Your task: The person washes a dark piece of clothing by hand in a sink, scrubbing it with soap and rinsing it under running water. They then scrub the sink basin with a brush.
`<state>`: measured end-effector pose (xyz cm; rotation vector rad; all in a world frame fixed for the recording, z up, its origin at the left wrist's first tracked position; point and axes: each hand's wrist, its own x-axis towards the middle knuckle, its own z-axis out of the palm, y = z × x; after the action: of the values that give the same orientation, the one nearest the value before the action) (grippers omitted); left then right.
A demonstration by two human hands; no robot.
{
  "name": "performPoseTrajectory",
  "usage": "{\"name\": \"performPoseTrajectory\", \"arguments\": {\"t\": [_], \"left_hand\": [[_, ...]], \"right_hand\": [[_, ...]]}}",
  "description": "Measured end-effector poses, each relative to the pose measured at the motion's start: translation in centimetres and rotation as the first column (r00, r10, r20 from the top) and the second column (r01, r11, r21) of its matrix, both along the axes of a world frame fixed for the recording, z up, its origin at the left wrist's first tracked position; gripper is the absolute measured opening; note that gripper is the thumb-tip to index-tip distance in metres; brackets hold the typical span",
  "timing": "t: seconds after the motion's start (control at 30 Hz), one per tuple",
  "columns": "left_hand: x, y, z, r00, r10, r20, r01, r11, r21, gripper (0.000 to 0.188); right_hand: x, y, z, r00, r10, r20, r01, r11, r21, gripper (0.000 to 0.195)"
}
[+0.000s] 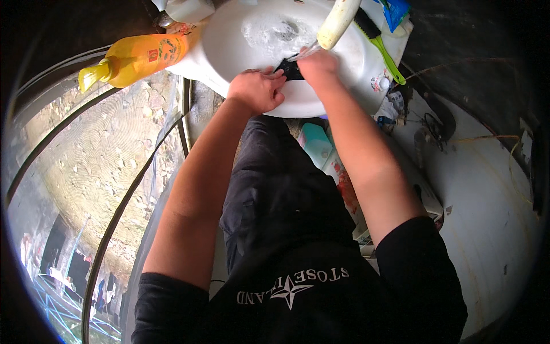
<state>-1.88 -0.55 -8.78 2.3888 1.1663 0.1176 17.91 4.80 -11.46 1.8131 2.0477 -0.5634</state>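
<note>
In the white washbasin (292,99), both my hands are at a small wet black item (292,70), perhaps cloth, near the basin's front rim. My left hand (258,89) lies at its left end, fingers bent over its edge; whether they grip it I cannot tell. On its right end, my right hand (319,66) is closed and slightly blurred, under the end of a pale spout (333,26). Water runs from the spout over the hand and the black item. Splashing, foamy water (279,30) covers the area round the drain.
An orange bottle with a yellow pump (146,58) lies across the basin's left side. A green-handled brush with black bristles (382,51) rests on the right rim, near a blue packet (394,15) and a small white cap (383,83). A teal container (316,144) stands below.
</note>
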Motion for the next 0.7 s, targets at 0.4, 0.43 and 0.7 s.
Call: {"name": "performPoseTrajectory", "arguments": {"t": [0.4, 0.43, 0.7], "left_hand": [[0.1, 0.4, 0.8, 0.999, 0.034, -0.031, -0.038, 0.989, -0.141, 0.039], [0.3, 0.6, 1.0, 0.996, 0.088, -0.032, -0.092, 0.976, -0.197, 0.039], [6.2, 3.8, 0.8, 0.17, 0.985, -0.014, -0.149, 0.012, -0.989, 0.04]], "right_hand": [[-0.5, -2.2, -0.4, 0.937, -0.257, -0.235, 0.262, 0.965, -0.013, 0.034], [-0.7, -2.2, 0.2, 0.783, -0.482, -0.393, 0.454, 0.875, -0.168, 0.034], [-4.1, -5.0, 5.5, -0.571, -0.664, -0.483, 0.452, 0.237, -0.86, 0.025]]}}
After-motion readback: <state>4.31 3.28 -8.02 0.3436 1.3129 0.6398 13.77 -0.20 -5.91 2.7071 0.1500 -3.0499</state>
